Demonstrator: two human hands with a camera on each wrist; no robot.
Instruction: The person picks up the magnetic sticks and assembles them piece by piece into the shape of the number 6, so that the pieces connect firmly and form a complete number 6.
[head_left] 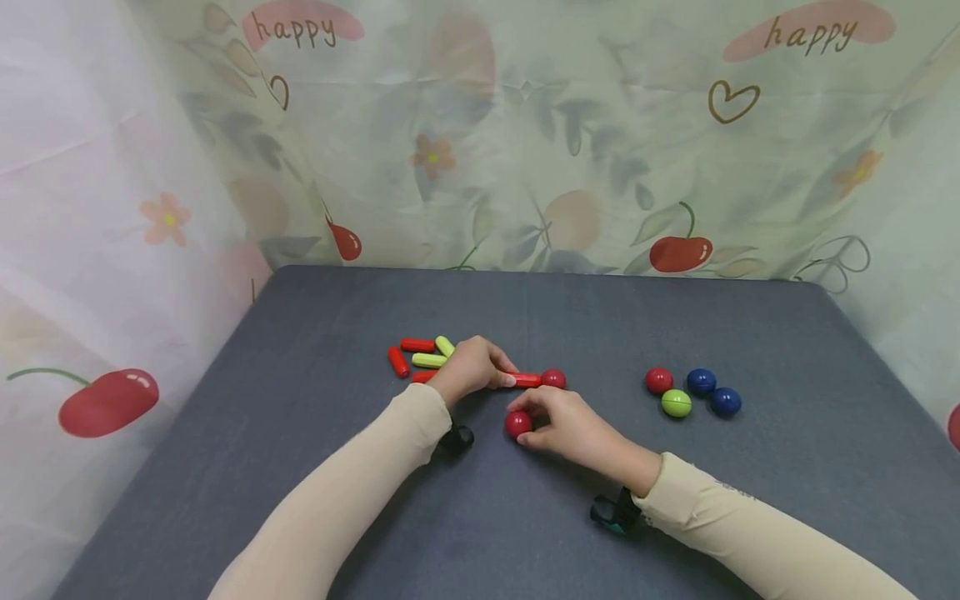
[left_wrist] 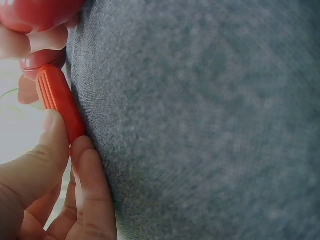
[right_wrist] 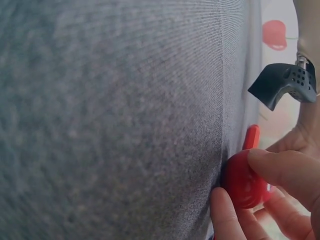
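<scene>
My left hand (head_left: 476, 371) pinches a red ridged rod (left_wrist: 60, 102) between thumb and fingertips, low over the table. At the rod's right end is a red ball (head_left: 553, 379); whether the two are joined I cannot tell. Closer to me, my right hand (head_left: 573, 425) grips a second red ball (head_left: 518, 424), with the thumb on one side and fingers on the other. In the right wrist view this held ball (right_wrist: 245, 180) is at the table surface, and part of a red rod shows behind it.
Left of my left hand lie red rods (head_left: 398, 362) and yellow-green rods (head_left: 430, 361), some partly covered by the hand. On the right sit a red ball (head_left: 659, 381), a green ball (head_left: 677, 403) and two blue balls (head_left: 726, 402). A patterned curtain (head_left: 525, 167) hangs behind the dark table (head_left: 360, 300).
</scene>
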